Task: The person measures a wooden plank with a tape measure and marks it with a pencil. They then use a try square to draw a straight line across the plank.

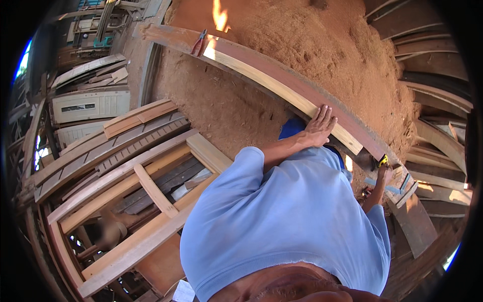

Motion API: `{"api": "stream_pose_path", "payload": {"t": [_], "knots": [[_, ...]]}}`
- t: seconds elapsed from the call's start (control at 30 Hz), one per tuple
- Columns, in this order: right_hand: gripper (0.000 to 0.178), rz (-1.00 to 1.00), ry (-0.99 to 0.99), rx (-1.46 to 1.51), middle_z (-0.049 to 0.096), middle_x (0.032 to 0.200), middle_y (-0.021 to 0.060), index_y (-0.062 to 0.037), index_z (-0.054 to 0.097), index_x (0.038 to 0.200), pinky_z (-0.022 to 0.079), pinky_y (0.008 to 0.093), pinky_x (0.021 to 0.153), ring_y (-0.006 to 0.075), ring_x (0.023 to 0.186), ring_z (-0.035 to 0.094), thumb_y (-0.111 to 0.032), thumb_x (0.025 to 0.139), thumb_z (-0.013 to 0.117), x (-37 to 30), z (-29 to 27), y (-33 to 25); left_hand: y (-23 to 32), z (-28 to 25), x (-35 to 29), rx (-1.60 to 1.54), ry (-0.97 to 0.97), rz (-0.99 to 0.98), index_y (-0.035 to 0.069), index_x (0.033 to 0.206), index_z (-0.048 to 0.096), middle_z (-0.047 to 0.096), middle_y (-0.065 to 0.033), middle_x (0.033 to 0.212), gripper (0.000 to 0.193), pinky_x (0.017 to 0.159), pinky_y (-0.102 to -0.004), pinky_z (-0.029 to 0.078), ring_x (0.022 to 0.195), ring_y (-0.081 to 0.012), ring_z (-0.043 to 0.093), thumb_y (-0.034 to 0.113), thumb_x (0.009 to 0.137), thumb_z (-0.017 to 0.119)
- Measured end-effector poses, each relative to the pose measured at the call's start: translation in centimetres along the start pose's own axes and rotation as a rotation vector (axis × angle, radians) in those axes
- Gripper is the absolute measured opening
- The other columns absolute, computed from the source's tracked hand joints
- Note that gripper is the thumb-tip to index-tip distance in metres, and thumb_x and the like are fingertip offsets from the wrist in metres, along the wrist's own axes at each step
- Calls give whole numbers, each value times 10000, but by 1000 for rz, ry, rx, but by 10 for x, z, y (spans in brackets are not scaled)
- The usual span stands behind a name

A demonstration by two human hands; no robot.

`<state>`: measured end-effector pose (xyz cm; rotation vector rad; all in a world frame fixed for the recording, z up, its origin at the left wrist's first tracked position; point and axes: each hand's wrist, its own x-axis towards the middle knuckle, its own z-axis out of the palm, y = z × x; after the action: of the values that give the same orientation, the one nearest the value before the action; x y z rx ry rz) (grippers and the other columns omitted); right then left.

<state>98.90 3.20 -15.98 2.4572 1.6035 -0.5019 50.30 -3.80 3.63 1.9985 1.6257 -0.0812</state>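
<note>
A pale, planed wooden board (pixel 266 83) lies lengthwise along a long, narrow bench beam (pixel 297 75). My left hand (pixel 319 128) rests flat on the board toward its right end, fingers stretched out. Beyond that end, at the right end of the bench, my right hand (pixel 384 176) is closed on a small yellow and black tool that looks like a tape measure (pixel 383 160). Most of its fingers are hidden from above. Pliers with red handles (pixel 199 43) lie on the bench by the board's far left end.
Sawdust (pixel 332 45) covers the ground behind the bench. On my left lies a large wooden frame (pixel 156 191) with crossbars, beside stacked planks and a pale door panel (pixel 91 106). Curved boards (pixel 437 136) lean at the right. Blue strips (pixel 397 189) lie near my right hand.
</note>
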Motion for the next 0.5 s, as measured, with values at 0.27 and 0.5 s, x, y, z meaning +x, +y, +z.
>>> {"api": "stream_pose_path", "payload": {"t": [0.27,0.5], "knots": [[440,121,211,48,721,1045,239,-46,712,1090,526,541,870,438,988,688,-429,940,557,-62,-57,-57,-70,-2,-3,-456,42,154,20,1539,382,146,-349,1635,819,1265,-549,79,1535,-519,75,346,875,733],[435,153,226,110,721,1043,239,-48,712,1092,526,540,869,438,988,688,-425,944,554,-121,-42,-119,-255,-70,-43,-283,715,-245,21,1581,235,208,-405,1574,920,1209,-656,140,1492,-588,124,438,908,704]]}}
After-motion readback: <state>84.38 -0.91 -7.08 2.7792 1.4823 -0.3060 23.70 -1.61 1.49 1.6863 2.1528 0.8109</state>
